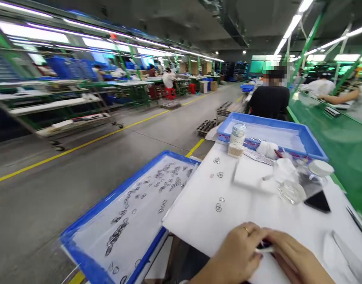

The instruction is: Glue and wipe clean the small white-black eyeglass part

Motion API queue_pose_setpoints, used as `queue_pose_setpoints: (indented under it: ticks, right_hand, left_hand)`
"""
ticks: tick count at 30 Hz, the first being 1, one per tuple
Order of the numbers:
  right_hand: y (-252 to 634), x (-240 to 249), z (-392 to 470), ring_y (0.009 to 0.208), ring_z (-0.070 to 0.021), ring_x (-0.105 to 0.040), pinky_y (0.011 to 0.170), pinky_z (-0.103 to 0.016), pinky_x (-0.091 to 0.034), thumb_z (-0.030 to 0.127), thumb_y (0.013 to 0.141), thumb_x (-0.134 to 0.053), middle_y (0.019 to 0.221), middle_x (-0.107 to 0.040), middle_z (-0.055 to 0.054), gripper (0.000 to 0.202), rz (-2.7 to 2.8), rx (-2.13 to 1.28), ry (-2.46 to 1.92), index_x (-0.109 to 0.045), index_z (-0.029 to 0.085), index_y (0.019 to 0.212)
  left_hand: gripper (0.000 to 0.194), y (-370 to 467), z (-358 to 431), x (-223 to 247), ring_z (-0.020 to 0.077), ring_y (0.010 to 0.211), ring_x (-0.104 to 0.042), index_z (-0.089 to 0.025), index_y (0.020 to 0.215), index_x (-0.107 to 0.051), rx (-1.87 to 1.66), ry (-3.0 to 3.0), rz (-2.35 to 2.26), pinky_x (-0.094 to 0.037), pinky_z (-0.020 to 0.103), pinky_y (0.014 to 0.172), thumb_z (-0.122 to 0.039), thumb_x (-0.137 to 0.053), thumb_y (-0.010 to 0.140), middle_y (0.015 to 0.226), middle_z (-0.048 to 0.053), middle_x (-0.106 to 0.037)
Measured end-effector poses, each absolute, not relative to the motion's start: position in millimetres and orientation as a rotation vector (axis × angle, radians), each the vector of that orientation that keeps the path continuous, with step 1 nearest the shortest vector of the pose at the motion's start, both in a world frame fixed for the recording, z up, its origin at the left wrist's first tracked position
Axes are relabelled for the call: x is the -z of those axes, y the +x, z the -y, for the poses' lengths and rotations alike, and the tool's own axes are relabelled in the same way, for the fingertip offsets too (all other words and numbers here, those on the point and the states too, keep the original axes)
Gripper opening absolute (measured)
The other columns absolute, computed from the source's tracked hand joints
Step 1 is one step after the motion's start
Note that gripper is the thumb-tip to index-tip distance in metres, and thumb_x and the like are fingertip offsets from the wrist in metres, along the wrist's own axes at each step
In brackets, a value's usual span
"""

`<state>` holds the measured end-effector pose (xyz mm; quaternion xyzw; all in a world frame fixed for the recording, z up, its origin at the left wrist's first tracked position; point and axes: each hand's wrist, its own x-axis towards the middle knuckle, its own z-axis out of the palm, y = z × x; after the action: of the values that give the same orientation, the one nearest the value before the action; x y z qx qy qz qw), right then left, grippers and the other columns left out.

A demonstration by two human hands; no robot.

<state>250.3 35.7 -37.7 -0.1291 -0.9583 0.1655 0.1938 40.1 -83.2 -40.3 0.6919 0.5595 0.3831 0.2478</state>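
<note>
My left hand (238, 252) and my right hand (293, 250) meet over the front of the white tabletop (195, 213). Their fingers are curled together around a small thing with a white strip (266, 249) and a dark part. Most of it is hidden by the fingers, so its kind cannot be told. Beyond my left hand, a few thin oval rings (218, 207) lie on the tabletop. Many similar dark rings (117, 236) are spread over the white sheet in the blue-rimmed tray (89, 215) at the left, slightly lower than the tabletop.
Behind sit a white square pad (254, 173), a lidded jar (238, 134), a clear dish (292, 192), a dark flat object (318, 202) and a blue tray (272, 122). Tweezers (358, 221) lie at right beside a green bench (325, 130). A person in black (269, 98) sits ahead.
</note>
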Motion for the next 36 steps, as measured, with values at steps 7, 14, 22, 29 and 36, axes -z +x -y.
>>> queue_pose_setpoints:
  ticks: [7, 14, 22, 29, 36]
  right_hand:
    - [192.6, -16.9, -48.6, 0.092, -0.0234, -0.073, 0.076, -0.035, -0.063, 0.035, 0.094, -0.052, 0.106, -0.075, -0.011, 0.031, 2.278, -0.658, -0.976, -0.065, 0.018, 0.116]
    - [130.8, -25.5, -94.4, 0.096, -0.0317, -0.068, 0.086, -0.044, -0.05, 0.031, 0.09, -0.054, 0.099, -0.072, -0.014, 0.027, 2.371, -0.645, -1.064, -0.06, 0.018, 0.113]
    - [146.3, -46.4, -102.2, 0.097, -0.0218, -0.062, 0.087, -0.035, -0.045, 0.041, 0.091, -0.053, 0.102, -0.068, -0.007, 0.023, 2.138, -1.075, -0.825, -0.061, 0.019, 0.094]
    - [172.6, -7.6, -47.7, 0.061, -0.0114, -0.039, 0.059, -0.027, -0.031, 0.025, 0.074, -0.059, 0.065, -0.043, 0.003, 0.01, 1.527, -1.529, -0.775, -0.053, 0.02, 0.068]
    - [178.8, -29.2, -9.1, 0.047, -0.0123, -0.028, 0.053, -0.031, -0.03, 0.078, 0.083, -0.046, 0.049, -0.028, 0.004, 0.062, 1.419, -1.731, -0.284, -0.037, 0.023, 0.054]
  left_hand:
    - [0.065, 53.5, 103.9, 39.5, 0.0253, 0.097, -0.068, -0.024, 0.131, -0.06, -0.961, 1.727, -1.806, -0.058, 0.045, 0.091, -0.016, -0.085, 0.071, 0.128, 0.011, -0.06]
    - [0.062, 27.3, 90.9, 21.6, 0.0274, 0.13, -0.054, -0.025, 0.13, -0.062, -0.842, 1.911, -1.502, -0.048, 0.046, 0.11, -0.014, -0.082, 0.072, 0.142, 0.008, -0.059]
    - [0.045, 47.3, 78.2, 28.1, 0.0287, 0.1, -0.066, -0.016, 0.106, -0.071, -1.113, 1.762, -1.647, -0.056, 0.046, 0.091, -0.025, -0.088, 0.065, 0.105, 0.009, -0.074]
    - [0.038, 45.3, 75.3, 29.7, 0.0266, 0.101, -0.067, -0.022, 0.106, -0.073, -1.233, 1.605, -1.629, -0.055, 0.045, 0.089, -0.045, -0.08, 0.077, 0.108, 0.006, -0.076]
    - [0.042, 43.0, 74.4, 31.3, 0.0251, 0.097, -0.068, -0.022, 0.102, -0.075, -1.273, 1.65, -1.633, -0.055, 0.042, 0.084, -0.057, -0.072, 0.079, 0.104, 0.006, -0.077]
